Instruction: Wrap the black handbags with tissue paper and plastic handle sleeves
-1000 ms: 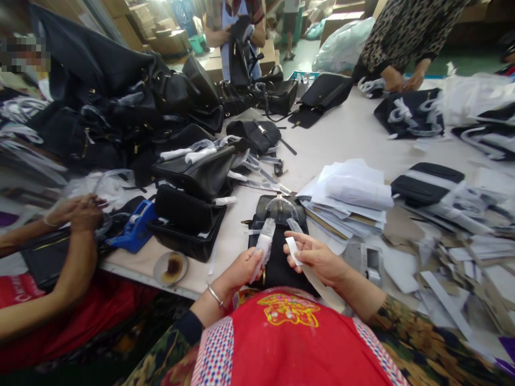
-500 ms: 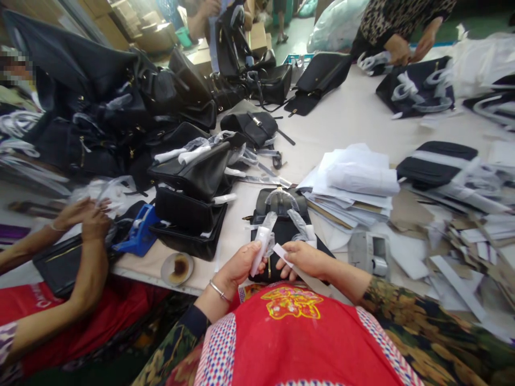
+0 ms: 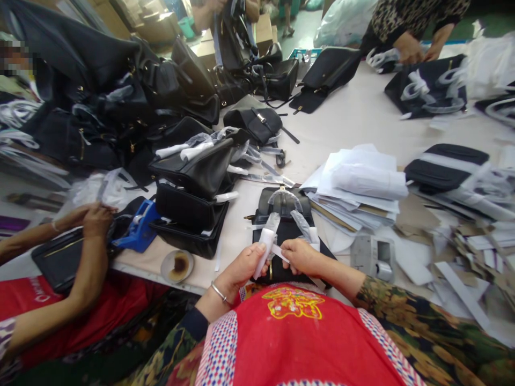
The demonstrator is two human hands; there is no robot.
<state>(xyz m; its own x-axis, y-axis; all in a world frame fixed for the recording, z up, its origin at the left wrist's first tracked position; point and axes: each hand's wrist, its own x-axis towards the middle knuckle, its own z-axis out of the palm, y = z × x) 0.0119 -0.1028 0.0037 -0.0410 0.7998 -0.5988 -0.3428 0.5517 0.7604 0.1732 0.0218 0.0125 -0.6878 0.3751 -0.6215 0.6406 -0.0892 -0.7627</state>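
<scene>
A black backpack lies flat on the table edge before me, its top handle sleeved in clear plastic. My left hand is closed around one of its straps, which is wrapped in a white sheet. Pinched in my right hand is a narrow white strip, whose far end meets the wrapped strap. The other strap lies to the right, also in plastic and white wrapping, partly behind my right hand.
White sheets are stacked beyond my right hand, near a grey metal dispenser and paper scraps. Black bags pile up on the left, by a blue tape dispenser and small dish. A co-worker's hands work at left.
My right hand has moved left and closed more tightly, bringing the strip's end against the wrapped strap. My left hand keeps its hold. The view has shifted slightly.
</scene>
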